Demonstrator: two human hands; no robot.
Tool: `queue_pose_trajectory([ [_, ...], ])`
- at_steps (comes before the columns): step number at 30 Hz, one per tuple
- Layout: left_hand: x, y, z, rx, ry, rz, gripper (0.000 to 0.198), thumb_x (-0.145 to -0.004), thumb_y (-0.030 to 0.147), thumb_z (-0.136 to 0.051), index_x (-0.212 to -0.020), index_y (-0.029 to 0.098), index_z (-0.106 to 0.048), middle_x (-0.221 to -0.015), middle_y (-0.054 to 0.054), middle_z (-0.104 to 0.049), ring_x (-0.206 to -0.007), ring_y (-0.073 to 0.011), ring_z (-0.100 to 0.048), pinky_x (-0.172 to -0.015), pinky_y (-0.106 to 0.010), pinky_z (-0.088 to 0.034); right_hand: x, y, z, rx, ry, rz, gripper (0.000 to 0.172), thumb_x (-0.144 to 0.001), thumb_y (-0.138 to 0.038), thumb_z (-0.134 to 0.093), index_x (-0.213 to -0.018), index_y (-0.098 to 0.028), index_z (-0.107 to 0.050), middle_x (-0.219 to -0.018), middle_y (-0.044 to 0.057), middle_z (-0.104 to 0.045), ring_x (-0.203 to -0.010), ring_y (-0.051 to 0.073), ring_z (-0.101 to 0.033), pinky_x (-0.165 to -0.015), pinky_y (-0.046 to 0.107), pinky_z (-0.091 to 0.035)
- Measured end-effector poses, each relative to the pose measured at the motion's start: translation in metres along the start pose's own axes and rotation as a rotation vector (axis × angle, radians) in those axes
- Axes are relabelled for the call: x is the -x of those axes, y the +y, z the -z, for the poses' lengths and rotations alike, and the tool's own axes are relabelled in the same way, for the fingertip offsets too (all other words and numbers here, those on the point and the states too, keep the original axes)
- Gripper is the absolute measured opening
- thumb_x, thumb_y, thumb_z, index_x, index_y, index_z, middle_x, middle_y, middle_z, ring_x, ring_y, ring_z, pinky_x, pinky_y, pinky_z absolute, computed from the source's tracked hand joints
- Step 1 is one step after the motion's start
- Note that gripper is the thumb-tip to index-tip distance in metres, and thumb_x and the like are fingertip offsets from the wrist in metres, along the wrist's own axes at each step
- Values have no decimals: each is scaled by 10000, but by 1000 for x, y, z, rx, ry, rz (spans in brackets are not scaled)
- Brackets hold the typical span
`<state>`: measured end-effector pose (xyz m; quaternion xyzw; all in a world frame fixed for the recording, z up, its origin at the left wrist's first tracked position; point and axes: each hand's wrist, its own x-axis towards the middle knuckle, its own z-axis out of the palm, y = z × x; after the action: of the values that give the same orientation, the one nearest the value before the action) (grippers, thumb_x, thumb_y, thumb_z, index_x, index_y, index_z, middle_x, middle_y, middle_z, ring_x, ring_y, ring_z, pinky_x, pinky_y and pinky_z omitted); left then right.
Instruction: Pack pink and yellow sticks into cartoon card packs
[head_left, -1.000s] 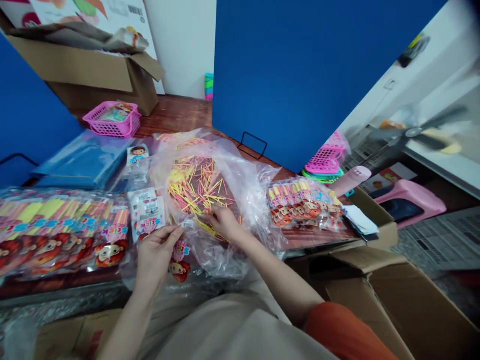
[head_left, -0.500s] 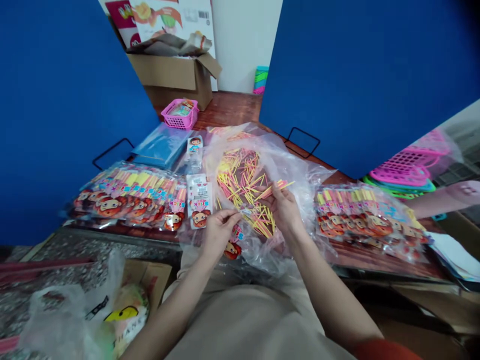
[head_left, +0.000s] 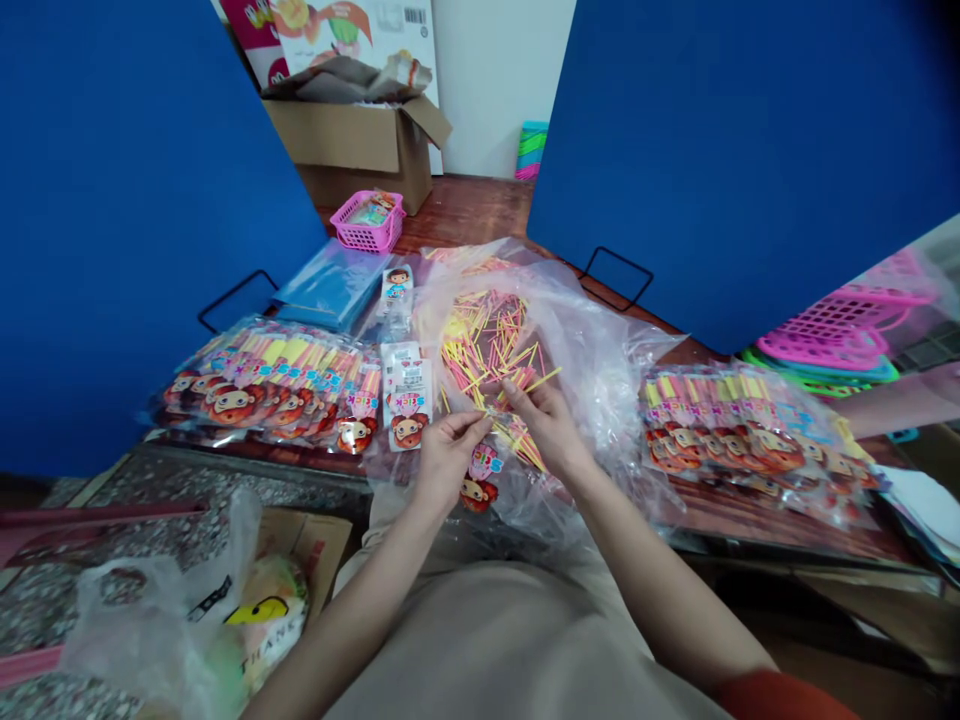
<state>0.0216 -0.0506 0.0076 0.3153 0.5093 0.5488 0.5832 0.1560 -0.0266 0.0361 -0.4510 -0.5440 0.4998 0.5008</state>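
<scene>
My left hand [head_left: 442, 455] pinches the top of a small clear packet [head_left: 480, 478] printed with a cartoon face, held over the table's near edge. My right hand [head_left: 546, 420] is closed on a small bunch of thin yellow and pink sticks [head_left: 534, 382], their ends pointing up and right, close to the packet's mouth. Both hands are over a big clear plastic bag [head_left: 592, 350] holding a loose heap of the same sticks [head_left: 484, 335].
Filled cartoon packets lie in a row at left [head_left: 277, 385] and in a pile at right [head_left: 742, 430]. Empty packets [head_left: 407, 385], a blue sheet stack [head_left: 330, 285], a pink basket [head_left: 369, 222] and a cardboard box [head_left: 360, 145] stand behind. Blue panels [head_left: 750, 150] wall the wooden table [head_left: 465, 210].
My right hand lifted a bunch of sticks out of the heap and brought it to the packet in my left hand. My head turned left, shifting the view.
</scene>
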Motion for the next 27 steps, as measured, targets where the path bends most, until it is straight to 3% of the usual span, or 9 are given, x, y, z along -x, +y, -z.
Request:
queue_pose_trajectory([
  [5, -1, -1, -1, 98, -11, 89, 272, -530, 323, -867, -727, 165, -769, -711, -17, -724, -653, -116, -586, -683, -249, -467, -3, 0, 1, -154, 30, -83, 360, -856, -515, -597, -1037, -205, -607, -966, 56, -741, -852, 176, -675, -802, 313, -515],
  [9, 0, 1, -3, 153, -33, 122, 303, -510, 359, -885, -702, 157, -767, -656, 1, -701, -612, -91, -548, -643, -219, -441, -4, -3, 2, -153, 115, -111, 434, -938, -571, -411, -1122, -213, -571, -918, 63, -739, -856, 197, -686, -762, 322, -521],
  [11, 2, 4, -4, 183, -51, 129, 315, -516, 373, -887, -706, 152, -767, -642, -1, -699, -601, -94, -551, -624, -216, -440, -2, -4, 3, -43, 81, -86, 459, -964, -554, -347, -1057, -205, -631, -953, 65, -731, -928, 200, -672, -841, 336, -505],
  [14, 3, 7, -5, 215, -79, 126, 314, -545, 377, -880, -729, 146, -770, -650, -12, -708, -590, -106, -571, -611, -226, -455, 3, -5, 1, 45, -8, -17, 367, -946, -493, -450, -967, -207, -678, -1016, 47, -714, -995, 191, -641, -932, 333, -462],
  [19, 4, 6, -5, 232, -71, 111, 317, -568, 382, -872, -744, 139, -768, -670, -27, -719, -594, -114, -588, -607, -229, -463, 5, -3, 1, -61, 46, 85, 331, -922, -433, -541, -1203, -260, -557, -947, 22, -701, -903, 170, -638, -880, 329, -475],
  [22, 4, 6, -5, 240, -62, 103, 314, -557, 374, -878, -738, 144, -767, -662, -20, -714, -596, -113, -587, -613, -230, -462, 5, 0, 6, 182, 16, 144, 277, -928, -467, -529, -972, -217, -641, -813, 15, -652, -786, 162, -602, -773, 293, -467],
  [24, 5, 7, -4, 239, -67, 97, 309, -555, 373, -879, -731, 146, -765, -655, -13, -706, -591, -110, -580, -616, -232, -459, 7, 1, 10, 334, -30, 153, 354, -941, -496, -492, -841, -194, -649, -744, 14, -613, -735, 161, -577, -712, 281, -451],
  [27, 6, 8, -4, 233, -74, 93, 309, -569, 382, -871, -738, 146, -765, -661, -10, -701, -592, -110, -573, -624, -239, -454, 8, -2, 13, 404, -84, 202, 382, -965, -496, -444, -908, -188, -662, -845, 37, -642, -816, 175, -594, -765, 289, -447],
])
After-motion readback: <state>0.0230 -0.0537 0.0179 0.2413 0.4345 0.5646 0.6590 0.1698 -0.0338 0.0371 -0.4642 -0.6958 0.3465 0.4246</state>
